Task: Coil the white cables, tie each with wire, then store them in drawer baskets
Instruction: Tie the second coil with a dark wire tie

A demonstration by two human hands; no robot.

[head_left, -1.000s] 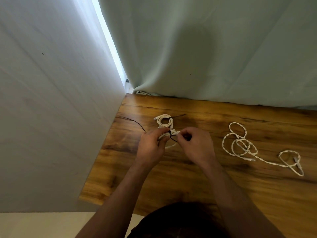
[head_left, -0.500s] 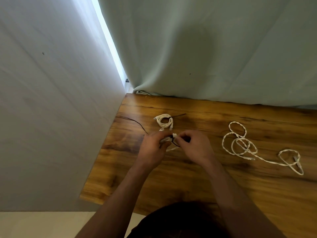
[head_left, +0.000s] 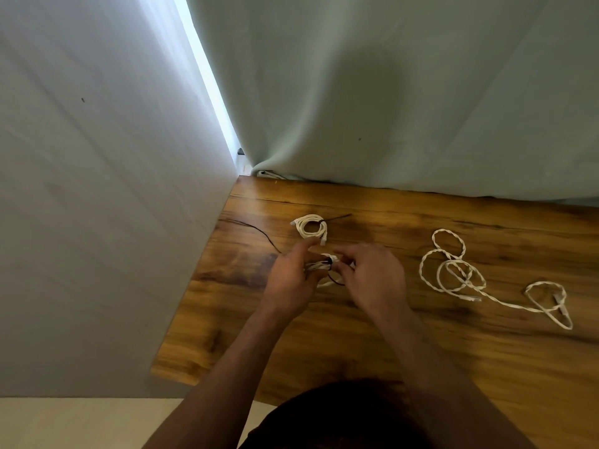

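Over the wooden table (head_left: 356, 335), my left hand (head_left: 291, 280) and my right hand (head_left: 372, 277) hold a small coiled white cable (head_left: 319, 265) between them. A thin black wire (head_left: 332, 277) wraps round this coil, and my right fingers pinch at it. Just behind my hands lies a second white coil (head_left: 311, 225), tied with black wire. A loose white cable (head_left: 460, 277) sprawls in loops on the right side of the table.
A loose black wire (head_left: 256, 229) lies near the table's left edge. A grey wall (head_left: 97, 222) stands close on the left and a pale curtain (head_left: 405, 108) hangs behind the table. No drawer or basket is in view.
My hands have shifted slightly towards me with the coil. My fingers have worked the black wire round it. The other cables have not moved.
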